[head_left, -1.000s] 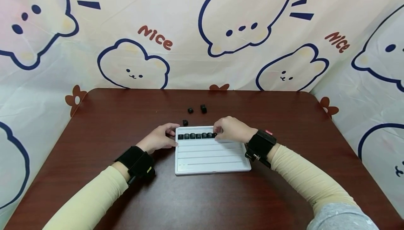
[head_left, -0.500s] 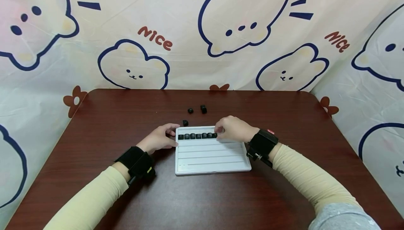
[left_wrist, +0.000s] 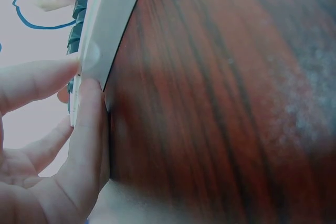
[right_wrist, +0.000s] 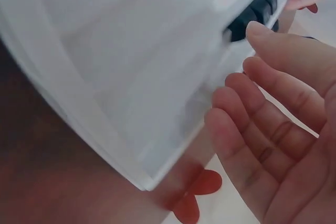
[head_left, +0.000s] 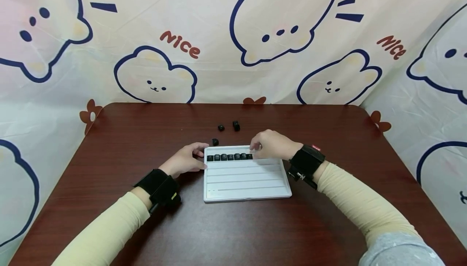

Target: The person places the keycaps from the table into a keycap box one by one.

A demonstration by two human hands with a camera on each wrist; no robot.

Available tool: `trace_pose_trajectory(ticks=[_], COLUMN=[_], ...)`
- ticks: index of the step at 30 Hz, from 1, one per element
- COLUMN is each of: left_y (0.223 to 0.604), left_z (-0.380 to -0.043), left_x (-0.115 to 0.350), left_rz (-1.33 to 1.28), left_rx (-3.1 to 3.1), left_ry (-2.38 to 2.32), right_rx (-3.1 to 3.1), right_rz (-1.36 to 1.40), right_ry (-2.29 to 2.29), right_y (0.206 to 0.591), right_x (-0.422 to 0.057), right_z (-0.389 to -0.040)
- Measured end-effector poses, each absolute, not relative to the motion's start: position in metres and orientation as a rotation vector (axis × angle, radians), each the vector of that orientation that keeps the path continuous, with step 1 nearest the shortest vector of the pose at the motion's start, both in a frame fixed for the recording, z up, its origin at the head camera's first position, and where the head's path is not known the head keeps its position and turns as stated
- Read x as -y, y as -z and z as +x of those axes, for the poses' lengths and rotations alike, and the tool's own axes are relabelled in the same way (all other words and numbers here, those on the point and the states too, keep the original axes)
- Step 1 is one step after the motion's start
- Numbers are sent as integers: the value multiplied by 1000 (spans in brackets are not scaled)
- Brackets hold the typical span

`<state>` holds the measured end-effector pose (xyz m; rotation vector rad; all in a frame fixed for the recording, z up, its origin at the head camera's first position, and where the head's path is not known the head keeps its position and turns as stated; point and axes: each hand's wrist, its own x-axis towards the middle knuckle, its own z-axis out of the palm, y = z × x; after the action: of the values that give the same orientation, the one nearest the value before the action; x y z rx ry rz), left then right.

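Note:
A white flat tray [head_left: 248, 181] with ridged rows lies on the table. Several black keycaps [head_left: 230, 157] stand side by side along its back row, from the left edge to about the middle. My left hand [head_left: 185, 160] holds the tray's left edge; in the left wrist view its fingertips [left_wrist: 90, 86] meet the rim and side wall. My right hand [head_left: 273, 145] hovers over the tray's back edge, just right of the last keycap in the row. In the right wrist view its fingers are loosely bent, thumb near that keycap, with nothing between them.
Behind the tray lie loose black keycaps: one [head_left: 215, 142] close to its back edge, another [head_left: 221, 127] farther back, and a taller black piece [head_left: 236, 125] to the right. A brown wooden table [head_left: 164, 225] carries everything. A printed cloth [head_left: 219, 22] hangs around it.
My right hand has lifted slightly and moved a little back and right, off the last keycap in the row. My left hand has stayed at the tray's left edge.

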<state>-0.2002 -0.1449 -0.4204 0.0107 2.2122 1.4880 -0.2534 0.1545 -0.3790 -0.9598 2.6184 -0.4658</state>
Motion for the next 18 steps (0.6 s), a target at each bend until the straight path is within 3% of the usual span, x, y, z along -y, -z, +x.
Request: trace_pose_trajectory(ticks=[18], left_y=[421], left_z=[-201], left_x=[145], left_rz=[15], left_rx=[-2212], left_ry=[-1491], right_rx=[-2652], right_rz=[-868], right_ry=[477], right_y=[362], right_x=[-123], right_z=[-308])
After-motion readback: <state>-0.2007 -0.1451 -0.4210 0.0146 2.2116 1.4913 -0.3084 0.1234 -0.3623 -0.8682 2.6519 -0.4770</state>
